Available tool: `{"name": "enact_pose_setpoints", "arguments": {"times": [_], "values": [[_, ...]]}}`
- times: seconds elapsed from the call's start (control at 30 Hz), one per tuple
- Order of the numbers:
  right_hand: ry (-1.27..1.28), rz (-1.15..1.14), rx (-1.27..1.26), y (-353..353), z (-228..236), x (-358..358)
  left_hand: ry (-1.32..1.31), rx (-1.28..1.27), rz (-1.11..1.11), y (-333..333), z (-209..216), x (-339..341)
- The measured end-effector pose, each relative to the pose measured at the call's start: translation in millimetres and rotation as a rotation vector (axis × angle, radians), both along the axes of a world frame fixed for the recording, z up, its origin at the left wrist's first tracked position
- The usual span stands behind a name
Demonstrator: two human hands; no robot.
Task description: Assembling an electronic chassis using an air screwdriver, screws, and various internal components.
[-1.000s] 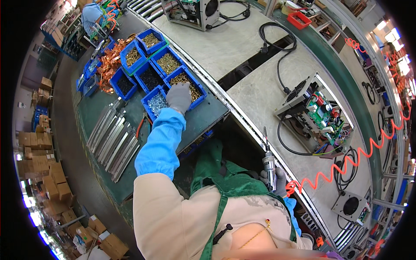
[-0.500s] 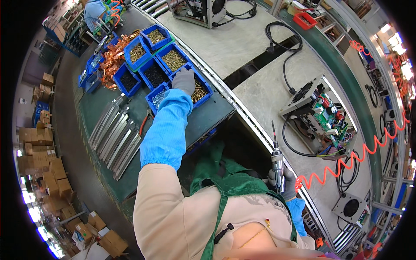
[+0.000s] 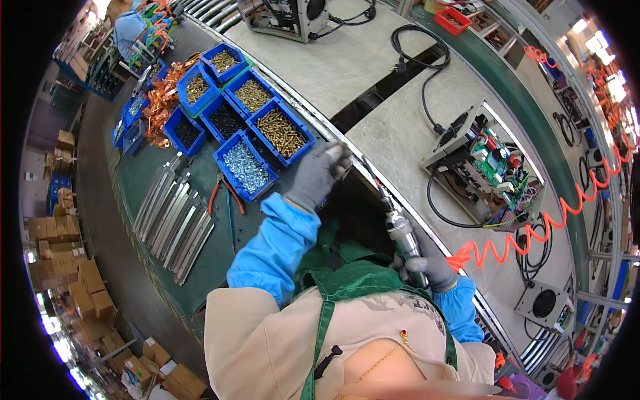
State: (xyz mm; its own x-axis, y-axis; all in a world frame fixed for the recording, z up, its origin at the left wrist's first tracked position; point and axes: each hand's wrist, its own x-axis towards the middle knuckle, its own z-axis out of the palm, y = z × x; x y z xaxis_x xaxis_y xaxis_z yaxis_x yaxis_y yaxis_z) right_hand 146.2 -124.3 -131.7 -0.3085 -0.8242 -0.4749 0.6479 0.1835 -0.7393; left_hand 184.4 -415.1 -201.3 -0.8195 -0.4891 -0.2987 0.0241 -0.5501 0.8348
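Electric screwdriver (image 3: pixel 400 230) stands tip-up in the gloved right hand (image 3: pixel 427 263), whose grip wraps its body near the worktop (image 3: pixel 140 177) edge. Left hand (image 3: pixel 319 175), fingers pinched together, hovers just beside the blue bin of brass screws (image 3: pixel 280 132).

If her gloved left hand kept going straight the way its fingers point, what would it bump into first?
Probably the pale conveyor board just past the metal rail; the left hand points up and right, away from the blue screw bins. Depth is hard to judge.
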Motion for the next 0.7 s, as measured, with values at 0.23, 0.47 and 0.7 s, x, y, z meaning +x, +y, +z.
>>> {"name": "enact_pose_setpoints", "arguments": {"times": [0.23,0.47,0.7], "values": [[0.193,-0.010,0.051,1,-6,2,0.024,0.282,-0.350,28,-5,-9],[0.172,-0.031,0.143,18,-1,13,0.052,0.554,-0.151,49,-6,-22],[0.187,-0.048,0.175,19,5,14,0.140,0.742,-0.197,63,-4,-22]]}}
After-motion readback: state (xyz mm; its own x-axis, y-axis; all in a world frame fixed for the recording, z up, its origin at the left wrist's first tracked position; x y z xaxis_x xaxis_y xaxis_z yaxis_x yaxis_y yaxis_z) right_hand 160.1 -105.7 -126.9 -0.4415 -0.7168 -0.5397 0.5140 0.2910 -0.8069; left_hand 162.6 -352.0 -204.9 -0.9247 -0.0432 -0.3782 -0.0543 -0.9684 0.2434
